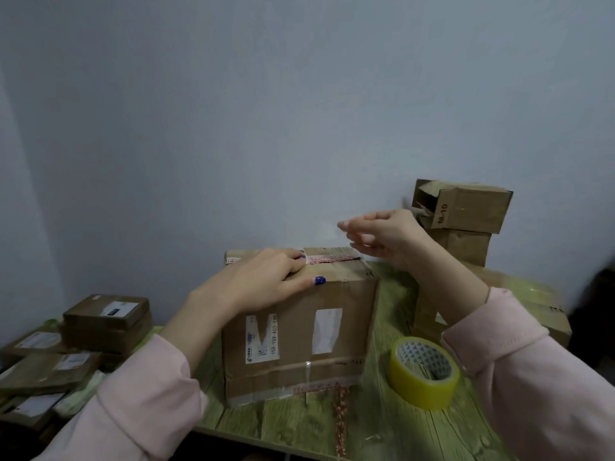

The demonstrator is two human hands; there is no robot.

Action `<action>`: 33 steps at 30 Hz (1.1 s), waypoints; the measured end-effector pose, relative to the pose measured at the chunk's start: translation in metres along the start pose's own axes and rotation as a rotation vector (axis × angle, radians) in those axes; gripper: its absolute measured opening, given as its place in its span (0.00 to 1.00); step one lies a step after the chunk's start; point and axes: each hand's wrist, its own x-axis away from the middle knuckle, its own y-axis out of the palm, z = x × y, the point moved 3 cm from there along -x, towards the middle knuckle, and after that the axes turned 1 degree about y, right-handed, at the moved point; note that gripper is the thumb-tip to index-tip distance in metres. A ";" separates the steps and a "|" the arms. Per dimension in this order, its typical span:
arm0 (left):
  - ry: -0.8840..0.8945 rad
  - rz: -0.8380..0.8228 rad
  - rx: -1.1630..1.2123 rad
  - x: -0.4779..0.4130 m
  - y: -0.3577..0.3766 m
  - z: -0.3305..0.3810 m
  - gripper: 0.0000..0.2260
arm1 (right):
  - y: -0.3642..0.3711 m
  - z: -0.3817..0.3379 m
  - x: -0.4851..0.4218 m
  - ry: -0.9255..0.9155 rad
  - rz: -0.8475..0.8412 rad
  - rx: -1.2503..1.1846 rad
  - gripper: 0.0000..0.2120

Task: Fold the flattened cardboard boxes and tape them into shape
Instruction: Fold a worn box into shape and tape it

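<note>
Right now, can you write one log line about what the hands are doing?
left hand presses box top | right hand hovers over box's far corner, grasp unclear | tape roll on table, untouched

Blurry dark obj [597,311] at rt edge, unidentifiable.

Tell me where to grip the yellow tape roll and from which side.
Pinch the ring wall of the tape roll: fingers into the open core, thumb on the yellow outer band. Come from above and the right; it lies flat on the table, core up, with the box close on its left.
</note>
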 end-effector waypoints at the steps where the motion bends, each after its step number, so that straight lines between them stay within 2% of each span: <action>1: 0.003 0.002 0.001 0.000 0.000 0.000 0.27 | -0.001 0.003 0.000 0.004 0.005 0.005 0.07; 7: 0.000 0.017 0.003 -0.001 0.001 -0.001 0.29 | -0.005 0.014 -0.003 0.025 0.007 0.037 0.07; 33: -0.012 0.006 0.003 0.002 -0.003 0.006 0.26 | -0.024 0.022 -0.002 0.036 0.023 0.083 0.06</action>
